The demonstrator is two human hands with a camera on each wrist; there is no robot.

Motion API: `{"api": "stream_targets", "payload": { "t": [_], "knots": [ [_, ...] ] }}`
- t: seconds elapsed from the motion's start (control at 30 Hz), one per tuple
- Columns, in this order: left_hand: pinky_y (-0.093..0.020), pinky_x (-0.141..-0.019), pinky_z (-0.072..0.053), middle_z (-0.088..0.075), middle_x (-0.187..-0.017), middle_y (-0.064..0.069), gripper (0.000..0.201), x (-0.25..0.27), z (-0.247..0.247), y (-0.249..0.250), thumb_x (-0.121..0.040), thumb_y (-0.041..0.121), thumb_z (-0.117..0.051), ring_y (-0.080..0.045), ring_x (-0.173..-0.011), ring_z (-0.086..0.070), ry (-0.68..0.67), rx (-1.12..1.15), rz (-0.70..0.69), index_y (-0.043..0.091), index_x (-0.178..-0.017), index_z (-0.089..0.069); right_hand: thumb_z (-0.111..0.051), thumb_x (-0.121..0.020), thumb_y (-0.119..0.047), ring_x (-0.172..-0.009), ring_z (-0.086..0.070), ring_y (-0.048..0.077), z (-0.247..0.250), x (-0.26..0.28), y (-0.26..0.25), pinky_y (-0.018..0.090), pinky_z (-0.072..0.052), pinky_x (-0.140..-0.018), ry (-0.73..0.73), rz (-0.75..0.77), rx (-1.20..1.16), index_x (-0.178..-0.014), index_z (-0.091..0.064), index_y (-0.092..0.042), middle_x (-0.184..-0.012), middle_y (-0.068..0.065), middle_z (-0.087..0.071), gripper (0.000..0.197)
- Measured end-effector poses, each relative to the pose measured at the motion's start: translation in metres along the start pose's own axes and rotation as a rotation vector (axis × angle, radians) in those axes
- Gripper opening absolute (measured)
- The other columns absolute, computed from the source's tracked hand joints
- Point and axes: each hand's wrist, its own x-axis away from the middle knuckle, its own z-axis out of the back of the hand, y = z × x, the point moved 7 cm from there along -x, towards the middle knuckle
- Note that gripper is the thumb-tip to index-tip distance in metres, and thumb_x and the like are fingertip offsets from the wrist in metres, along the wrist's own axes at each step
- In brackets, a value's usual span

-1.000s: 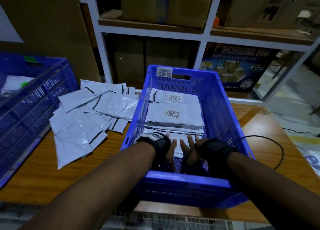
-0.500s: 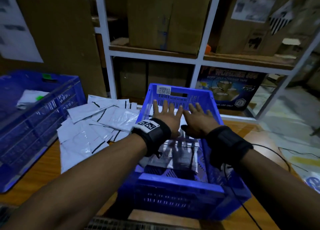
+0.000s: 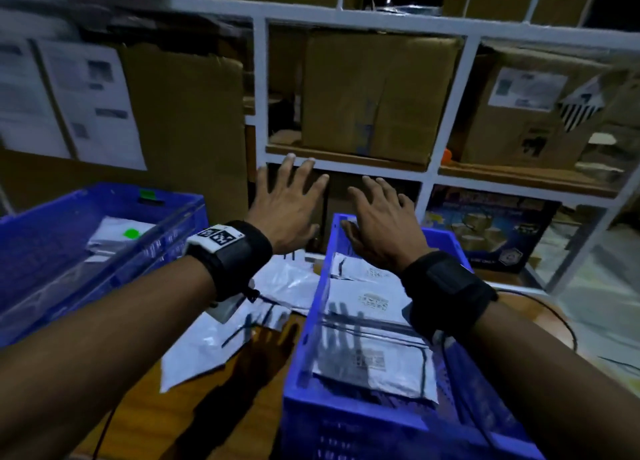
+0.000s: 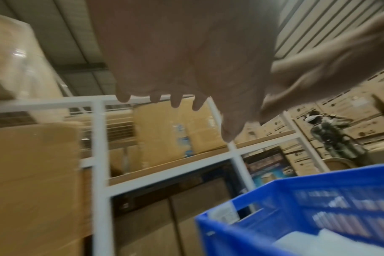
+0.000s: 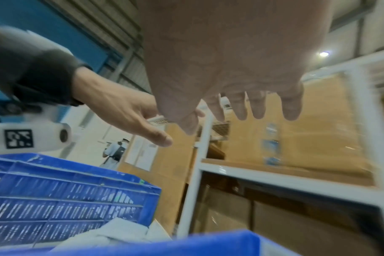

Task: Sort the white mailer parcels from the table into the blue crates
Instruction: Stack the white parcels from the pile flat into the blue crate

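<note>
Shelving behind; wooden surface [image 3: 145, 421] holds unsorted white mailers [image 3: 221, 341] between blue crates [image 3: 349, 421]. Left hand [image 3: 287, 210], right hand [image 3: 381, 224] raised, fingers spread, empty (between picks, likely). Next: reach left, grasp mailer.

We see a brown wooden table [image 3: 194, 407] carrying two blue crates and a loose heap of white mailer parcels [image 3: 221, 341]. The nearer blue crate [image 3: 349, 421] sits on the right of the table, with labelled mailers stacked inside it. The second blue crate [image 3: 52, 251] sits at the left, farther back. The heap lies flat on the wood between the two crates, beside the right crate's left wall. A thin black cable [image 3: 568, 324] curves over the table's right end.
</note>
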Motion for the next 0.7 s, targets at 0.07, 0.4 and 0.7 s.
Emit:
{"api": "stream_targets", "payload": {
  "t": [0.07,0.4,0.7],
  "knots": [
    [-0.07,-0.115,-0.004,0.003,-0.164,-0.005,0.085,0.006,-0.005,-0.029,-0.092,0.052,-0.057,-0.035,-0.151,0.01,0.021,-0.016,-0.001,0.028,-0.157,-0.008,-0.045,-0.094,-0.05,-0.144,-0.024,0.032,0.007,-0.014,-0.024,0.053,-0.029,-0.11,0.045,0.017,0.018,-0.144,-0.035,-0.017,-0.154,0.012,-0.03,0.06],
    [-0.068,-0.114,-0.008,0.002,-0.165,-0.008,0.077,0.053,-0.082,-0.174,-0.094,0.047,-0.054,-0.037,-0.15,0.008,-0.072,0.014,-0.023,0.025,-0.156,-0.014,-0.042,-0.096,-0.05,-0.143,-0.027,0.03,-0.037,-0.094,-0.173,0.055,-0.03,-0.109,-0.032,0.004,0.068,-0.132,-0.047,-0.018,-0.149,0.01,-0.04,0.048],
    [-0.069,-0.113,0.006,0.022,-0.163,-0.01,0.082,0.073,-0.159,-0.199,-0.095,0.053,-0.051,-0.04,-0.147,0.024,-0.248,0.079,-0.107,0.023,-0.158,-0.008,-0.048,-0.093,-0.045,-0.135,-0.034,0.031,-0.151,-0.095,-0.221,0.057,-0.026,-0.107,-0.285,-0.04,0.149,-0.127,-0.051,-0.018,-0.138,0.008,-0.05,0.044]
  ]
}}
